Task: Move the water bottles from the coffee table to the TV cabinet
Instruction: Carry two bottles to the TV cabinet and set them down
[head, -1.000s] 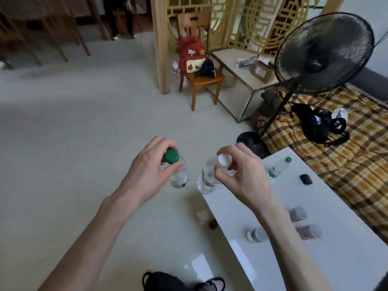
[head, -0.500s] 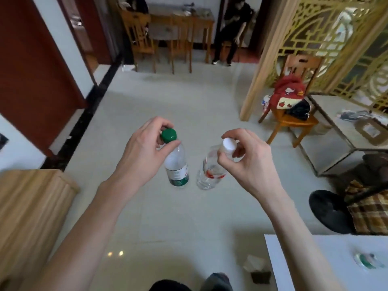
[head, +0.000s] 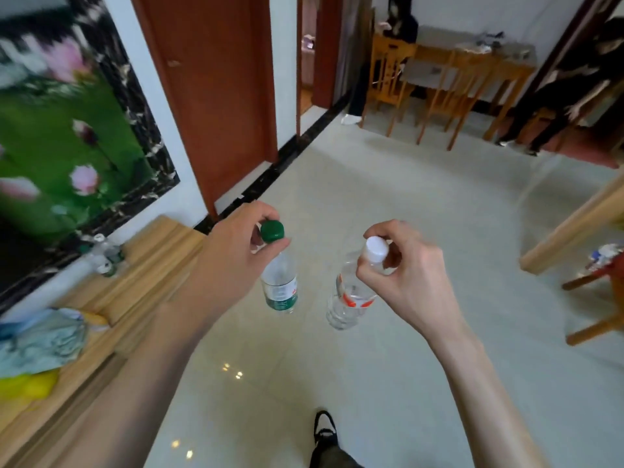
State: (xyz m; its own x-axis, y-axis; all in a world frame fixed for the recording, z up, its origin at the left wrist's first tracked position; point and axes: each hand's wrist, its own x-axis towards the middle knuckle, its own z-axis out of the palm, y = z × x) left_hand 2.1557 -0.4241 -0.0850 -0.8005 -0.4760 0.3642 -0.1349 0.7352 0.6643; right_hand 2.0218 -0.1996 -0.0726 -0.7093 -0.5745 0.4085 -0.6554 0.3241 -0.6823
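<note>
My left hand (head: 229,251) grips a green-capped water bottle (head: 280,285) by its neck, and the bottle hangs over the floor. A white-capped water bottle (head: 349,298) with a red label dangles from my right hand (head: 408,278), also held at the cap. The two bottles hang side by side, apart, in mid-air. The wooden TV cabinet (head: 135,282) runs along the left wall under a flower picture. Some small bottles (head: 106,258) stand on its far end. The coffee table is out of view.
Crumpled blue-grey cloth (head: 44,339) and something yellow (head: 27,386) lie on the cabinet's near part. A red-brown door (head: 216,96) is ahead left. Wooden chairs and a table (head: 452,76) stand at the back, with a person's legs (head: 540,130) nearby. A wooden post (head: 574,228) is right.
My view has swung left from the coffee table and fan toward the TV cabinet. Both hands kept their bottles, carried in front of me over the floor.
</note>
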